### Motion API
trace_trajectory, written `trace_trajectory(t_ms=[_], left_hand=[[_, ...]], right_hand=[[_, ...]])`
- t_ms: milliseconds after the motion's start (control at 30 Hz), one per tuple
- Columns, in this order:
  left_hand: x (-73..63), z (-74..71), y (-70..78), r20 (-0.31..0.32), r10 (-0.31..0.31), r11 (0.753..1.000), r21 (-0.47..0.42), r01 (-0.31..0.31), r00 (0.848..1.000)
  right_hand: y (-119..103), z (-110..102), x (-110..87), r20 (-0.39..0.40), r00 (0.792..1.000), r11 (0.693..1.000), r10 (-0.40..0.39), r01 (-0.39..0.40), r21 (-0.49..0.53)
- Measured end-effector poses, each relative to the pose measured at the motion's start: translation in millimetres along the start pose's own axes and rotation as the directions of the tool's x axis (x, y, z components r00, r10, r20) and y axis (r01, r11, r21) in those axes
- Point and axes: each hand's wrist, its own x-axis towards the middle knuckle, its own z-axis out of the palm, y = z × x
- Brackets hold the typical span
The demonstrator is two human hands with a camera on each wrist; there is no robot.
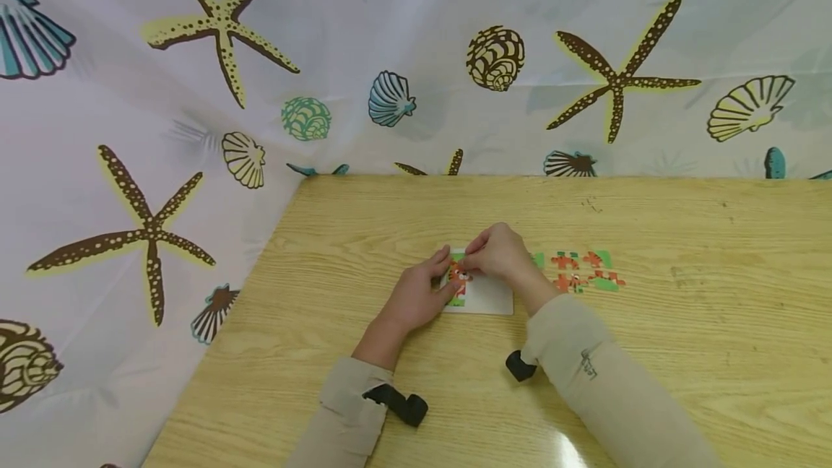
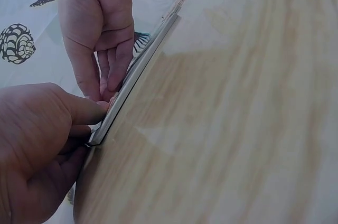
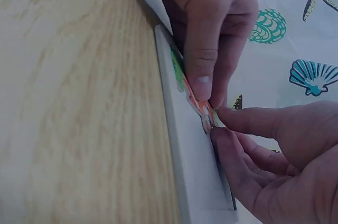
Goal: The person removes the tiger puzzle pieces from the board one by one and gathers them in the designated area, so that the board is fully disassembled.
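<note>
A white puzzle board (image 1: 490, 300) lies on the table, its left part covered by joined pieces showing an orange tiger (image 1: 458, 274) on green. My left hand (image 1: 419, 295) holds the board at its left edge, thumb on the joined pieces (image 3: 182, 76) and fingers along the rim. From above, my right hand (image 1: 500, 255) pinches a small puzzle piece (image 3: 213, 117) between thumb and forefinger, at the right side of the picture. Its fingertips meet the left thumb closely in the left wrist view, and they largely hide the piece.
Several loose orange and green puzzle pieces (image 1: 588, 271) lie in two rows right of the board, one partly behind the right wrist. The wooden table (image 1: 364, 222) meets a hanging cloth (image 1: 429, 35) with shells and starfish at the back and left. Black wrist mounts (image 1: 409, 409) hang from both sleeves.
</note>
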Motion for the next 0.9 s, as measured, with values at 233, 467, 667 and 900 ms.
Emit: trace_trajectory(t_ms=[233, 467, 667, 900], left_hand=[[-0.3, 0.1, -1.9, -0.009, -0.01, 1.0, -0.022, 0.01, 1.0], [-1.3, -0.4, -1.1, -0.011, -0.012, 0.999, -0.036, 0.012, 1.0], [-0.8, -0.2, -1.1, -0.017, -0.025, 0.999, -0.046, 0.024, 1.0], [0.3, -0.9, -2.0, -0.024, -0.009, 0.999, -0.048, 0.008, 1.0]], right_hand=[[-5.2, 5.2, -0.3, -0.074, 0.996, 0.996, 0.054, -0.058, -0.064], [-6.9, 8.2, 1.8, -0.101, 0.992, 0.995, 0.07, -0.077, -0.064], [-4.7, 8.1, 1.5, -0.077, 0.994, 0.997, 0.079, -0.079, 0.001], [1.3, 6.7, 1.0, -0.022, 0.998, 0.984, 0.054, -0.049, 0.172]])
